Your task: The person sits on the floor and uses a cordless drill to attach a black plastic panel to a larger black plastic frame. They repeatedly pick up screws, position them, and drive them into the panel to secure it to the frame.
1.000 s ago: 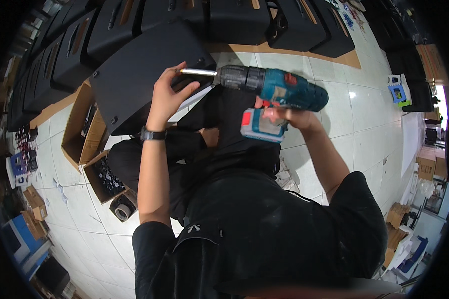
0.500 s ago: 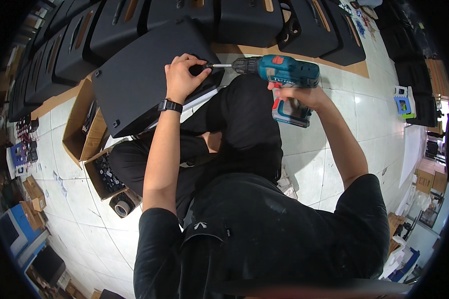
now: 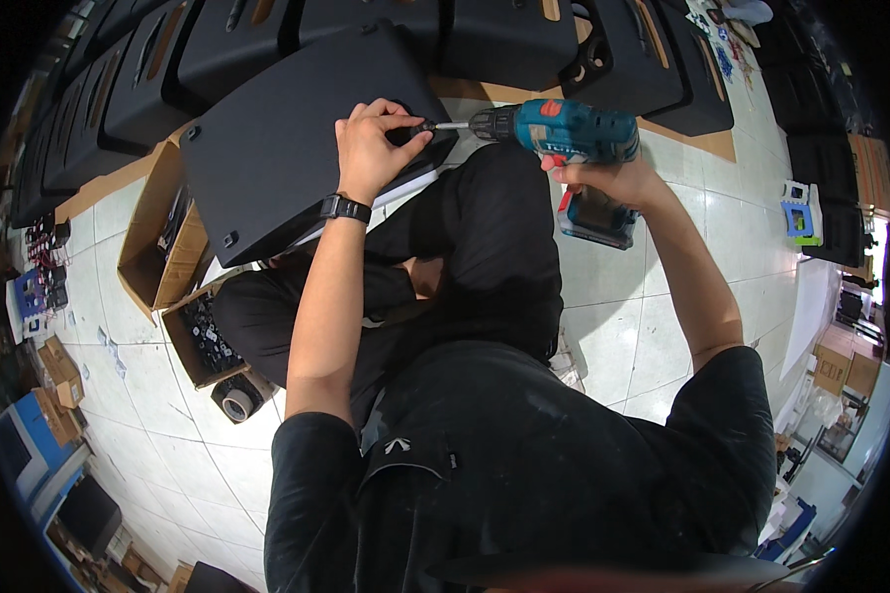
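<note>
My right hand (image 3: 613, 181) is wrapped round the grip of a teal and black cordless drill (image 3: 578, 131), with a finger by its red trigger. The drill's silver bit (image 3: 453, 126) points left. At the bit's tip, my left hand (image 3: 371, 148) pinches a small black piece (image 3: 426, 127) between thumb and forefinger; its exact kind is too small to make out. Beneath that hand a black cabinet (image 3: 287, 138), like a speaker box, lies tilted by my legs. Small black feet sit at three of its visible corners, among them a foot (image 3: 230, 239) at the near left.
Several similar black cabinets (image 3: 509, 44) stand on cardboard along the far side. Left of my knee are an open cardboard box (image 3: 153, 237), a box of small black parts (image 3: 208, 341) and a tape roll (image 3: 237, 403). A blue and white stool (image 3: 799, 212) stands right.
Both hands have shifted slightly to the right, with the small black piece and the drill. The drill's base has swung a little rightward. The grip of each hand stays the same.
</note>
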{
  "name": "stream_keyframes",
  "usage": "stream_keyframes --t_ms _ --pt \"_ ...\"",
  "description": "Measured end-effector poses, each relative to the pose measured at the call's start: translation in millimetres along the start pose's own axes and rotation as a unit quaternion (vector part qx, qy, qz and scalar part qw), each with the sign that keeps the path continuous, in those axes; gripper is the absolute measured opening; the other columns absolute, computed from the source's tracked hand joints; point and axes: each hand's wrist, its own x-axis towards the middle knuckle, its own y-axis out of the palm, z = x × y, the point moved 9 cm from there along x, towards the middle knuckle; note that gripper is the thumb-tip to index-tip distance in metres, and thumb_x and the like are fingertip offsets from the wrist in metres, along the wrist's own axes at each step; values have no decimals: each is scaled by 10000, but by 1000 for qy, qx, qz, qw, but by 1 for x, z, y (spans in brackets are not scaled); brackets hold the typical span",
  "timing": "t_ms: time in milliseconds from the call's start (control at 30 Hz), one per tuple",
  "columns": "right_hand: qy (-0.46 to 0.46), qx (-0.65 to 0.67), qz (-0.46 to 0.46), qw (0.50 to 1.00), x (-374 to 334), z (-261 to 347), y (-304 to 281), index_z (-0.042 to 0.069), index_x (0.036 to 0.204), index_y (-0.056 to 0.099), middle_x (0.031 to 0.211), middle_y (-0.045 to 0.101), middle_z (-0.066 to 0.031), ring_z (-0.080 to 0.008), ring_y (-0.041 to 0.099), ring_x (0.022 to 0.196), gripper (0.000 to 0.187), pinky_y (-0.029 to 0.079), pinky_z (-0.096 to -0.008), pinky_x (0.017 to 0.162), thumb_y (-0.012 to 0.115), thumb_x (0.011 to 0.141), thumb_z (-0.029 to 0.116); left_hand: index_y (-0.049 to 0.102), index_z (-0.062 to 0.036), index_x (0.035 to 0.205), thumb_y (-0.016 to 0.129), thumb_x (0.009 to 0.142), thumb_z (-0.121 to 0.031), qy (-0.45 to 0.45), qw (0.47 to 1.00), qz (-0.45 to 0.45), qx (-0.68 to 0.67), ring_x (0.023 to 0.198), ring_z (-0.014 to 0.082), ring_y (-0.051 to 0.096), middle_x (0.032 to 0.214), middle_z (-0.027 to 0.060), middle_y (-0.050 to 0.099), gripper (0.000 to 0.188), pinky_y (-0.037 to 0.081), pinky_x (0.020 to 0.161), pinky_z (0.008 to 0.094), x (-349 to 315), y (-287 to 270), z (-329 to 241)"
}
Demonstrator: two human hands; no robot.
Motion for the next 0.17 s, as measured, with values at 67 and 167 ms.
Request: stream_keyframes --t_ms 67,167 --pt "19 -18 26 999 3 13 2 76 1130 746 979 767 -37 -134 720 840 346 601 -306 762 838 822 203 863 -204 983 891 768 -357 4 1000 -13 -11 973 186 611 1043 -67 716 266 371 882 372 0 0 3" --pt "12 -59 35 998 11 20 -3 84 1168 750 1006 776 -49 -141 723 836 356 604 -310 777 823 840 201 867 -211 989 889 761 -373 7 1000 -14 -11 959 187 600 1033 -79 716 280 366 879 366 0 2 4"
